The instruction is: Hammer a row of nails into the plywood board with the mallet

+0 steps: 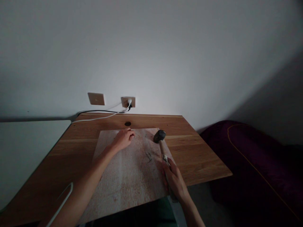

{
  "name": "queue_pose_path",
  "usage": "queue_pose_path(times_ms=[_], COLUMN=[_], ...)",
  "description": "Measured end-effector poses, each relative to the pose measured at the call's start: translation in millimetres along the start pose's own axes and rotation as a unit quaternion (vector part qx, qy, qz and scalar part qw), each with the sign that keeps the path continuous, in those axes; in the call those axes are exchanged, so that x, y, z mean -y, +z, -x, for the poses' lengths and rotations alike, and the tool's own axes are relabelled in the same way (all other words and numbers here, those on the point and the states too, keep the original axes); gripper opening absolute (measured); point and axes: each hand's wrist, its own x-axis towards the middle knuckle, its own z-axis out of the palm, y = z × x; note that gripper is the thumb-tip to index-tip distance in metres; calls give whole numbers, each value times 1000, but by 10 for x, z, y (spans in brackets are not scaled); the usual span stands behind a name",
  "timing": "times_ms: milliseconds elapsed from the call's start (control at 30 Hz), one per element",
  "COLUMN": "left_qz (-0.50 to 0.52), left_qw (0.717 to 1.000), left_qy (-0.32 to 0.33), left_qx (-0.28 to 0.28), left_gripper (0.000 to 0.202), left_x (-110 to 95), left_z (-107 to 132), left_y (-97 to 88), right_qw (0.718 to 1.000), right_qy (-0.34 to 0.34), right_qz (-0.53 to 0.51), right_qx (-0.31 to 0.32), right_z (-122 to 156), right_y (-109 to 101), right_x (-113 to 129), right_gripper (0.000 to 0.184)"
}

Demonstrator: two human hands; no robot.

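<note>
hammer (162, 149), one only, points away from the right grip (174, 179), its long axis running toward the wall and slightly left, its dark head (159, 136) at the far right edge of the pale board (123, 189). right grip is closed fully around the lower handle. left grip (123, 140), ahead and left of the right grip, has its fingers bunched low over the board; whether they hold anything is too small to tell. between the grips lies one small cluster of thin nails (148, 156), too fine to count. wooden table (201, 157) extends in open room right of the hammer, ending at an edge beyond the right grip. two wall plates (112, 100) sit far ahead of the left grip.
</note>
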Motion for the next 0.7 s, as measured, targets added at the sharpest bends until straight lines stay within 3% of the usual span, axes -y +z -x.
queue_pose_path(times_ms=[433,700], left_qz=[-7,15], left_qw=[1000,999], left_qy=[-2,27], left_qx=[5,26], left_gripper=[20,19], left_x=[-16,16], left_z=[7,2], left_y=[-26,-54], right_qw=[999,1000], right_qy=[27,2], right_qz=[-21,-8], right_qx=[30,13], right_z=[8,1], right_y=[16,22], right_x=[-18,-12], right_gripper=[58,58])
